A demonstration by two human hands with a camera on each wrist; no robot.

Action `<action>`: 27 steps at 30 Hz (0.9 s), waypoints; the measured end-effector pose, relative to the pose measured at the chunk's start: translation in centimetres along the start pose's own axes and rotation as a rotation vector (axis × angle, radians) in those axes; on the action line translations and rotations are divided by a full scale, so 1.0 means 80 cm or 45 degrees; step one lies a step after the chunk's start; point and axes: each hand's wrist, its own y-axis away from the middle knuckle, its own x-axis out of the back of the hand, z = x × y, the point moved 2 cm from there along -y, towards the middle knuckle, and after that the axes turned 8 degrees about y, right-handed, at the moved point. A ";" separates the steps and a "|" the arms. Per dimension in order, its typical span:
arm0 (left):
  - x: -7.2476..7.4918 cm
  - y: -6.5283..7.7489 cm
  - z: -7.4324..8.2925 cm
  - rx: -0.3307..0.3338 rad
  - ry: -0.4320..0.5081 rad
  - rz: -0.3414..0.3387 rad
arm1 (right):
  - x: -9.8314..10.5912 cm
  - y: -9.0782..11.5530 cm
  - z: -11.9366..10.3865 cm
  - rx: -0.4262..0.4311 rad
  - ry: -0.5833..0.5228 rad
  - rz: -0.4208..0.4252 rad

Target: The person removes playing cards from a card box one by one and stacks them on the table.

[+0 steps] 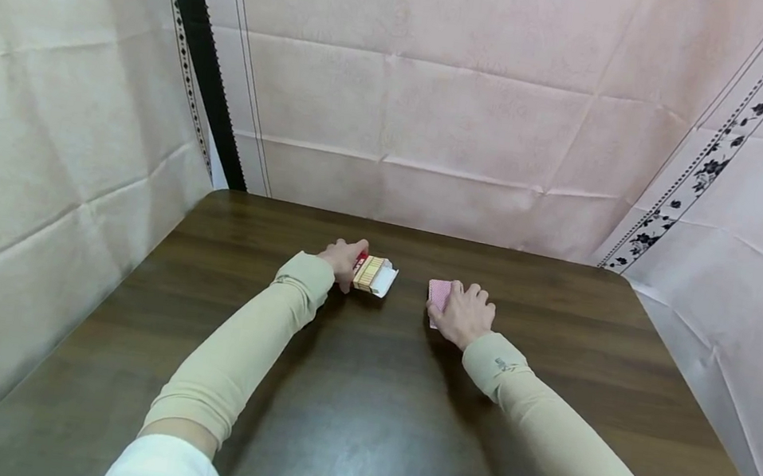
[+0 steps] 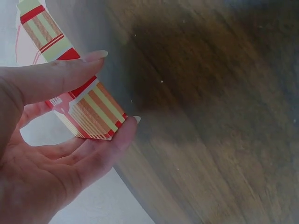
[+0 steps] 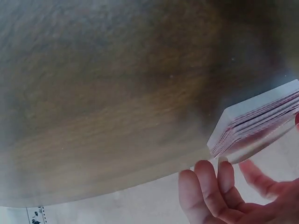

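Observation:
My left hand (image 1: 342,260) grips a small card box (image 1: 369,273) above the far middle of the table, with its white flap end towards the right. In the left wrist view the box (image 2: 99,108) is red with yellow and tan stripes, held between the thumb on one side and the fingers at its lower end. To the right, my right hand (image 1: 464,315) holds a deck of playing cards (image 1: 439,291) with pink backs. Seen from the right wrist, the deck (image 3: 261,116) shows its layered edges, slightly uneven, with fingertips at its near corner.
Both hands are over a dark brown wooden table (image 1: 361,396) with rounded far corners. Pale creased cloth (image 1: 441,117) hangs behind it and on both sides, with a black strip (image 1: 206,54) at left and a floral border (image 1: 727,139) at right.

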 end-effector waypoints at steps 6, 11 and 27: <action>-0.020 -0.005 0.007 -0.127 -0.138 0.019 | -0.007 0.004 0.004 -0.018 -0.017 -0.078; -0.040 -0.001 0.022 -0.352 -0.453 0.032 | -0.005 0.007 0.003 -0.041 -0.015 -0.093; -0.071 -0.003 0.057 -0.951 -1.182 0.294 | 0.009 0.026 0.005 -0.090 0.035 -0.096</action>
